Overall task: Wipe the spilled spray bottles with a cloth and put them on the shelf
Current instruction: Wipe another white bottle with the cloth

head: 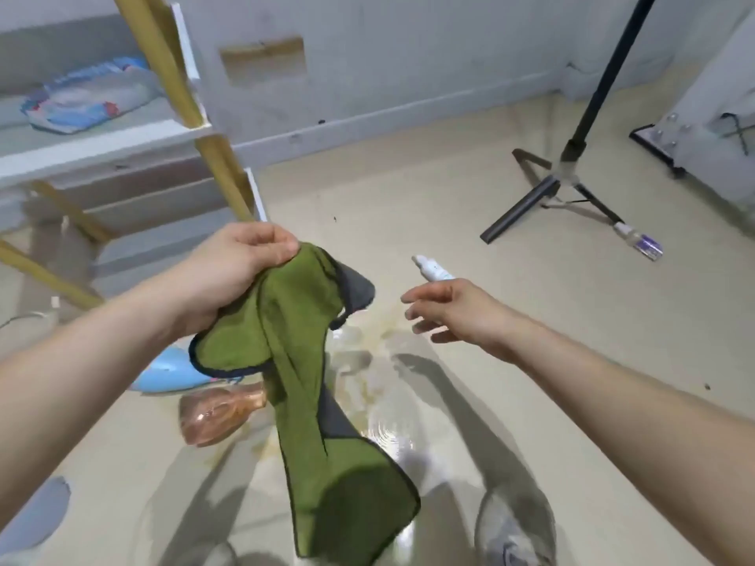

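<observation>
**Cloth in the left hand; right hand open beside the white bottle**

Green cloth (310, 386): grey-backed and dark-edged, gripped at its upper end in the closed fingers of the left hand (241, 267); the rest hangs free over the floor (408, 198), clear of any bottle.

Right hand (453, 312): open, fingers loosely spread and pointing left, holding nothing that shows. It is the nearer hand to the next item.

White spray bottle (431, 269): lies just beyond the right hand, its long axis slanting away and to the left, nozzle end farthest from the hand. Its base is hidden behind the hand, so contact cannot be told. A grasp would likely need the fingers to curl round the body from the base end.

Pink bottle (216, 414) and blue bottle (167, 371): on their sides on the floor under the left forearm, beside the cloth.

Clear bottle with purple label (641, 241): on its side at a foot of the tripod (572, 173), well apart from both hands.

Wet patch (388, 361): on the floor between the hands.

Shelf (102, 145): white boards on the left side, none of these bottles on it yet
</observation>
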